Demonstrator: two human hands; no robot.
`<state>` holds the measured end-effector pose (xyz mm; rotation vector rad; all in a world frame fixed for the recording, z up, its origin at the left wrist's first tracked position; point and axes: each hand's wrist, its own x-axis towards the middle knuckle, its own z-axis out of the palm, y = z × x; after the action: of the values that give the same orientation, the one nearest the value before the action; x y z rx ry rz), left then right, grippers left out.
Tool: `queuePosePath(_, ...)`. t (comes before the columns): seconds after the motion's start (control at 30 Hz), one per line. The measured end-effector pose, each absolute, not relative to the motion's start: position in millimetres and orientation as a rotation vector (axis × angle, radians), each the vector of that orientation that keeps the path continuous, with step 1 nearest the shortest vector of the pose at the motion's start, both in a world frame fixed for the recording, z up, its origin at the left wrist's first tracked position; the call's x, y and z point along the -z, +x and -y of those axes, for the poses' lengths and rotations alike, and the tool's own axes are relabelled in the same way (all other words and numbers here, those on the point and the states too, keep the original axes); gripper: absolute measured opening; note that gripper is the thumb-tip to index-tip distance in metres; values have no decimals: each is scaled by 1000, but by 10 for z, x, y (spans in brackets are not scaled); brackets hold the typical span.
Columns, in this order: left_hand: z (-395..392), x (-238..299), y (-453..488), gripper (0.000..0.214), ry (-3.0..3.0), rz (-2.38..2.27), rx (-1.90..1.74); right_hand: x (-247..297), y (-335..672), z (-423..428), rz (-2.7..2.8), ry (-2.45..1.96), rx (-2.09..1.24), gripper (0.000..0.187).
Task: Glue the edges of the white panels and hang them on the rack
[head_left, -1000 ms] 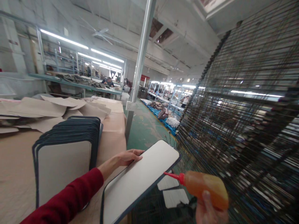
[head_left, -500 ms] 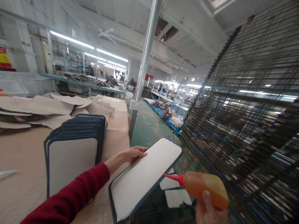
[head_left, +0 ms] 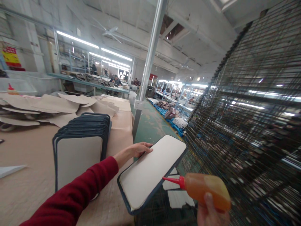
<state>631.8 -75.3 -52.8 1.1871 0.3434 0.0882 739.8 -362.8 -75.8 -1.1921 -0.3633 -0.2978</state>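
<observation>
My left hand (head_left: 141, 149) grips the upper left edge of a flat white panel (head_left: 155, 172) with rounded corners and a dark blue border. The panel is held tilted beyond the table's right edge. In my right hand (head_left: 210, 210), at the lower right, is a squeeze bottle (head_left: 207, 190) of amber liquid with a red nozzle. Its tip points left, at the panel's lower right border; whether it touches cannot be made out. On the table to the left stands a stack of similar dark-edged panels (head_left: 80, 157).
Loose beige sheets (head_left: 54, 105) lie piled on the brown-covered table (head_left: 21, 194). Another red-tipped bottle (head_left: 11, 89) stands behind them. A metal post (head_left: 148, 62) rises at the table's edge. Tall wire racks (head_left: 246, 110) fill the right side. White pieces (head_left: 180, 198) lie below the panel.
The panel and my left hand appear slightly farther right and the panel's lower end is higher. The view has shifted a little left. The bottle stays nearly where it was in view.
</observation>
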Motion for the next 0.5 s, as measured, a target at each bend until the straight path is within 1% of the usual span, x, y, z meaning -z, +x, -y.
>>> queuePosePath(0.13,722,513,6369,69,1170,-377,-101,813,7392,3628,355,-1212,299,35)
queuePosePath(0.27,677,513,6418,77,1142,-421,-133,780,7394,3655,399,-1250,324,40)
queuePosePath(0.37,637,519,6452,75,1145,-405,-136,836,7399,3672,432,-1294,349,46)
queuePosePath(0.5,583,539,6495,71,1159,-408,-146,1062,7396,3651,431,-1329,357,45)
